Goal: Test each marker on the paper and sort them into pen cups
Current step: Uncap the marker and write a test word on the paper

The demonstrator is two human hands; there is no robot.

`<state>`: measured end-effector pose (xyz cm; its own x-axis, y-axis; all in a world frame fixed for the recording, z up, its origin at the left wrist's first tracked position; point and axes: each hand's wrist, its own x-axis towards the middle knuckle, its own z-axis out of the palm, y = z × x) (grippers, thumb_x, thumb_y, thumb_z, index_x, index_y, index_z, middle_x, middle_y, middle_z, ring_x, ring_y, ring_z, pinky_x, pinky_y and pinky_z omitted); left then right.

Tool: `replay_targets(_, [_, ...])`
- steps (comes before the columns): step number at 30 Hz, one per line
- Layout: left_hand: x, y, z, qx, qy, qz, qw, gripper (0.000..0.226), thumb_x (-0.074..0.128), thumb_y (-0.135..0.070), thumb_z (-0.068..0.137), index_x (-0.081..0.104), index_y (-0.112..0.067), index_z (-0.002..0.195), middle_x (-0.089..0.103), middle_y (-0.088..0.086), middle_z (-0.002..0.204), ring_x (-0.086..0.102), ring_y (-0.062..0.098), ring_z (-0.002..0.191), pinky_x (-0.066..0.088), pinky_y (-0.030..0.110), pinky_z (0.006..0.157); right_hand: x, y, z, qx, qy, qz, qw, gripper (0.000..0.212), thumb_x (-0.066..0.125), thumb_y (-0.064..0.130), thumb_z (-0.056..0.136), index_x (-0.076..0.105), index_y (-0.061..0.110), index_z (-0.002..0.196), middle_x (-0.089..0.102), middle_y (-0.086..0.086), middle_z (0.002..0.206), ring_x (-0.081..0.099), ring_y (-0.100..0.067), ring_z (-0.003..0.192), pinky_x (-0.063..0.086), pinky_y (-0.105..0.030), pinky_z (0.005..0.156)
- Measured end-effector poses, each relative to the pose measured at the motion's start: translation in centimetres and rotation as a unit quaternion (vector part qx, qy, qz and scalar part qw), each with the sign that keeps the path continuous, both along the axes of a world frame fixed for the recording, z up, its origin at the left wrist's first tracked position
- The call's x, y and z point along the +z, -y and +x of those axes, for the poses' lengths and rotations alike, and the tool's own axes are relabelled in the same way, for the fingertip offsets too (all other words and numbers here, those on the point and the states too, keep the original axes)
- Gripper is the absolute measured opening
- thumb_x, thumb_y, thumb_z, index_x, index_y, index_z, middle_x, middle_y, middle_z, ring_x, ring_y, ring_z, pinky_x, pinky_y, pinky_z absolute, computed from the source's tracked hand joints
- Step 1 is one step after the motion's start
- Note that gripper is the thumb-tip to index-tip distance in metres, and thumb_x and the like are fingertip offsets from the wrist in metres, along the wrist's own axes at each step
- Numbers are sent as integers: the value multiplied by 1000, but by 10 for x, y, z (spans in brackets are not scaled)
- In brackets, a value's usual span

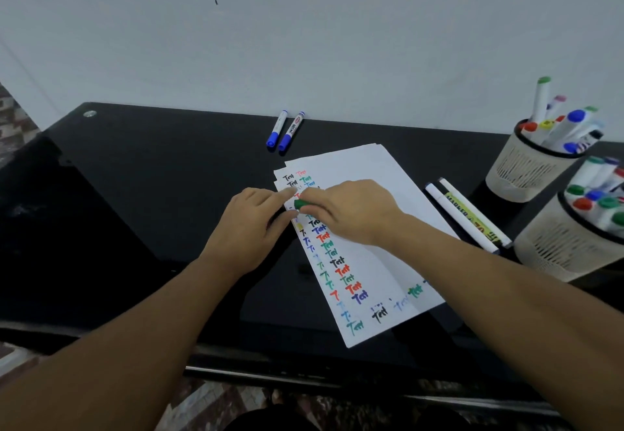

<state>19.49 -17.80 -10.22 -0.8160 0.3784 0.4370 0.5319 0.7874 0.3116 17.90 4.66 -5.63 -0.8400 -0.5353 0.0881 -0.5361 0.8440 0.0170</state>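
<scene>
A stack of white paper (364, 174) lies on the black desk, covered in coloured "Test" scribbles. Over its left edge my right hand (351, 211) grips a green marker (299, 204), of which only a short green end shows. My left hand (250, 228) meets that end from the left, its thumb and forefinger closing around the tip; most of the marker is hidden by both hands. Two blue markers (285, 130) lie at the back of the desk. Two white markers (469, 218) lie to the right of the paper. Two mesh pen cups, the far cup (520, 170) and the near cup (553, 248), hold several markers.
The black desk (135, 177) stands against a white wall. Its front edge runs just under my forearms, with patterned floor below. The pen cups crowd the right edge of the desk.
</scene>
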Motion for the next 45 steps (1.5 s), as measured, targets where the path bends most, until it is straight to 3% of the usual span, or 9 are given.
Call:
replay_targets(7, [-1,2,-1,-31,-36,-8,999,33,48,-37,103,70,-19,119,69,-4,113,57,17,104,49,41,87,0,1,1,-11,31,9,999,41,29,62,106,53,30,112,63,7,82,59,-12,69,47,-33,59])
replay_targets(17, [0,2,-1,-40,-23,-25,999,30,54,-29,104,66,-19,129,67,-3,121,55,17,113,48,40,93,5,4,9,-24,61,-29,997,42,39,66,103,55,29,118,59,11,81,58,-10,69,50,-33,62])
replay_targets(21, [1,2,-2,-15,20,-9,1000,30,56,-27,103,64,-17,130,65,-4,123,52,16,117,48,42,98,11,-9,15,-48,128,-133,982,32,41,26,109,29,31,138,56,4,90,59,-17,71,47,-38,63])
replay_targets(24, [0,4,-4,-7,41,-4,999,32,56,-26,102,62,-19,133,63,-4,126,50,15,121,47,42,101,18,-21,19,-72,112,-180,975,34,38,8,105,49,34,124,61,-4,113,65,-22,93,54,-44,86])
replay_targets(28, [1,3,-3,-28,62,-19,998,51,51,-29,104,41,-32,154,53,-4,143,44,16,131,41,39,108,17,-34,30,-154,180,-429,872,46,37,3,103,71,33,109,68,7,121,69,-8,103,52,-32,97])
replay_targets(31, [0,1,-1,-56,64,-86,993,51,34,-40,107,26,-48,157,40,2,157,37,22,141,38,42,112,7,-45,40,-167,228,-454,845,57,40,-8,98,63,37,125,66,7,122,67,-9,110,54,-29,93])
replay_targets(38, [13,-13,3,-92,135,-181,970,58,11,-71,93,30,-60,148,19,1,167,17,22,152,17,46,125,-9,-43,65,-176,161,-454,858,8,53,34,107,54,35,115,57,2,85,48,-9,71,43,-32,73])
replay_targets(42, [6,-18,13,-75,159,-155,972,74,11,-88,85,27,-58,151,11,-3,168,6,20,154,8,51,126,-5,-34,72,-197,155,-587,770,30,43,52,107,60,37,127,61,15,97,58,-3,88,48,-24,88])
replay_targets(45, [6,-18,12,-61,153,-140,976,75,19,-89,84,32,-57,150,18,-3,166,12,19,153,10,49,126,-6,-30,72,-223,130,-601,756,43,54,51,103,69,12,111,62,-2,84,54,0,73,44,-11,67])
